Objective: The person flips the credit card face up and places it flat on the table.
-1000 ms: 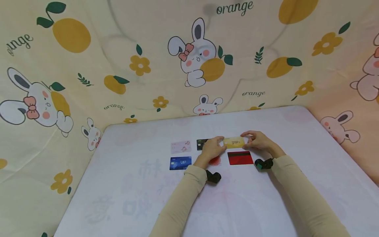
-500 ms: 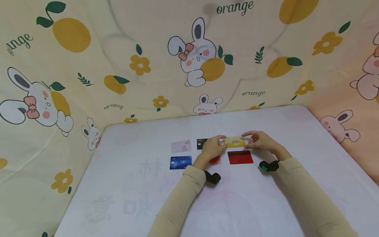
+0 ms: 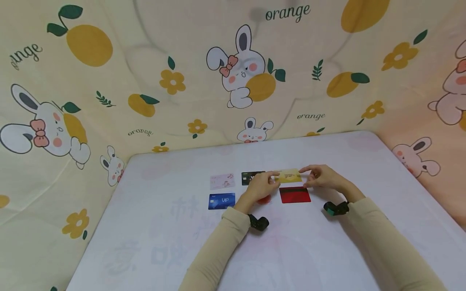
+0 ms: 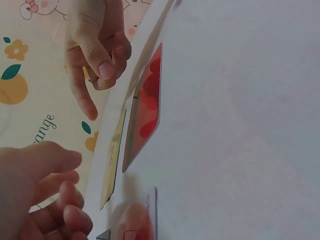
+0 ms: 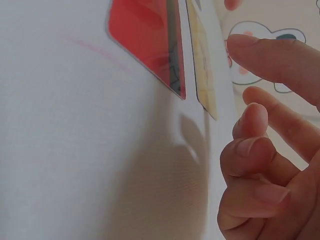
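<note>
A gold card (image 3: 289, 176) lies flat on the white table, between my two hands. My left hand (image 3: 262, 186) is at its left end, fingers loosely bent with nothing in them; the left wrist view shows that hand (image 4: 42, 190) apart from the card (image 4: 112, 165). At the right end is my right hand (image 3: 324, 178), its index finger stretched out. In the right wrist view this hand's fingertips (image 5: 242, 46) stand off the card's edge. Just below the gold card lies a red card (image 3: 295, 196) with a dark stripe.
Left of the gold card, a black card (image 3: 248, 178) is partly covered by my left hand. Beneath that hand a card with a red round print (image 3: 264, 199) shows in part. Further left lie a pale pink card (image 3: 222, 181) and a blue VIP card (image 3: 222, 201). Patterned cloth (image 3: 218, 133) hangs behind.
Both hands were at the gold card's ends and have come away from it. My right hand has shifted right; the left fingers have loosened. The card stays in its place above the red one.
</note>
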`<state>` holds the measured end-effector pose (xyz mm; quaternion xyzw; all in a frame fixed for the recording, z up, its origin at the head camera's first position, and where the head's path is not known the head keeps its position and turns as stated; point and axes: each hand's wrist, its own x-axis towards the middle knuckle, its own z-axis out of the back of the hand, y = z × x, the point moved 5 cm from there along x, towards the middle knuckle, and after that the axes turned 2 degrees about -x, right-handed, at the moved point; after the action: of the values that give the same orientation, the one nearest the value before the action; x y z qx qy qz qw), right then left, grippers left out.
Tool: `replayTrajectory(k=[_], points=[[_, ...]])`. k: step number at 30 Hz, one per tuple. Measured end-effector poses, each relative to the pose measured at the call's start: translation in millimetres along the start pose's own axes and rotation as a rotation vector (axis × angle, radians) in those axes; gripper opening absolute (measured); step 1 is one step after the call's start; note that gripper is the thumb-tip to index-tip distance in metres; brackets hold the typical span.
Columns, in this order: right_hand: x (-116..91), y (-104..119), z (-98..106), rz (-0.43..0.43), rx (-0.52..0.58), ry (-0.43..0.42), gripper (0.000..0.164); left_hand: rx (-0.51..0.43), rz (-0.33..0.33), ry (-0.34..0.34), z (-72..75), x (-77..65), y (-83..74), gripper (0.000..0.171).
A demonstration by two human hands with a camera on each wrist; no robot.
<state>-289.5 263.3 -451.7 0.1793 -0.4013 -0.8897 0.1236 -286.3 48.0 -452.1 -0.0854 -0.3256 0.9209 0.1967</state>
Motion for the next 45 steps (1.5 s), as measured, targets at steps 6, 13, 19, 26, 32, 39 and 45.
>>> replayTrajectory(k=[6, 13, 19, 26, 32, 39, 45], points=[[-7.7, -0.9, -3.9, 0.019, -0.014, 0.021, 0.055, -0.010, -0.013, 0.070, -6.3, -5.3, -1.2, 0.038], [-12.9, -4.2, -6.2, 0.051, -0.016, 0.014, 0.055, -0.010, -0.020, 0.084, -6.4, -11.0, -7.1, 0.043], [-17.2, -7.9, -7.7, 0.050, -0.018, 0.015, 0.055, -0.001, -0.015, 0.087, -9.0, -14.7, -6.7, 0.047], [-20.1, -11.6, -11.8, 0.003, -0.021, 0.036, 0.055, 0.010, -0.019, 0.098, -10.2, -18.4, -5.6, 0.051], [-21.7, -12.1, -15.9, -0.012, 0.006, 0.049, 0.058, 0.068, -0.011, 0.113, -12.8, -18.8, -4.3, 0.054], [-22.0, -10.5, -19.7, -0.012, -0.043, 0.030, 0.055, 0.084, -0.014, 0.114, -15.1, -18.3, -4.7, 0.051], [-19.9, -7.0, -21.0, 0.010, -0.060, 0.034, 0.051, 0.084, -0.002, 0.113, -15.1, -18.3, -5.3, 0.050]])
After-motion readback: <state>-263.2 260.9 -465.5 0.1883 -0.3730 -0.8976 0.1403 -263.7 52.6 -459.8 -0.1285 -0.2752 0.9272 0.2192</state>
